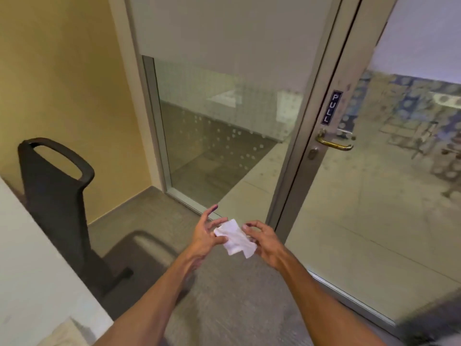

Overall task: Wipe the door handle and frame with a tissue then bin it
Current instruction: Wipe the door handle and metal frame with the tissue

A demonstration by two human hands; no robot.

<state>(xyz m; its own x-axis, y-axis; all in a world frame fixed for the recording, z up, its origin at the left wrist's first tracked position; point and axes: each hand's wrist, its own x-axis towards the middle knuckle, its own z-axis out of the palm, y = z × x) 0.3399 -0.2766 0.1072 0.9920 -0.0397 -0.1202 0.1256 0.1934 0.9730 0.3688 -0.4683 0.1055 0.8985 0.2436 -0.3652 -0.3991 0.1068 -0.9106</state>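
While the tissue (235, 238) is stretched flat between both hands, it sits low and near, in front of the glass door. The left hand (207, 236) pinches its left edge with thumb and fingers (219, 222), and the right hand (264, 239) grips the right edge, probably to fold or spread it into a wiping pad. Farther off and to the right, the brass door handle (334, 143) hangs under a PULL sign (331, 107) on the grey door frame (314, 126), both well apart from the tissue. At far left stands a dark chair (57, 191).
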